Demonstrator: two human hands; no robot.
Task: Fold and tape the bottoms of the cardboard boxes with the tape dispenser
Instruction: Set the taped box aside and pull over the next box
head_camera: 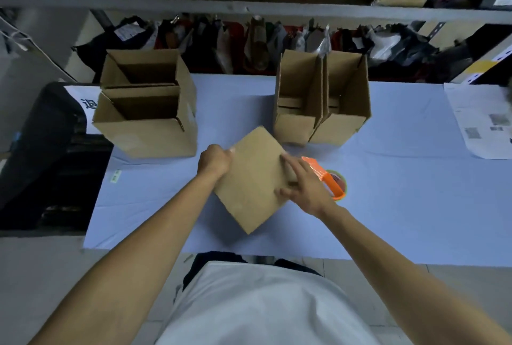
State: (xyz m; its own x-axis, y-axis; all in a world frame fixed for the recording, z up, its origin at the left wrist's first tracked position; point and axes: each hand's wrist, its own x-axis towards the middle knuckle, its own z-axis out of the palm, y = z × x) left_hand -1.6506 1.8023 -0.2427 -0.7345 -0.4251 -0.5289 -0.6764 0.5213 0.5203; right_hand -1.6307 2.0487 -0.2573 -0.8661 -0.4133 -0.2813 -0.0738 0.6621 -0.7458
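Note:
A flat brown cardboard box (253, 178) lies turned like a diamond in the middle of the pale blue table (401, 178). My left hand (214, 160) grips its upper left edge. My right hand (307, 185) rests on its right side with fingers spread, pressing the cardboard. Just behind my right hand lies the orange tape dispenser (331, 178) on the table, partly hidden by the hand. Two open boxes (146, 111) stand at the back left. Two more open boxes (322, 103) stand at the back right.
Printed paper sheets (482, 120) lie at the table's right end. A black bin (41, 150) stands left of the table. Behind the table a metal shelf (249, 9) holds bags and parcels. My white shirt fills the bottom.

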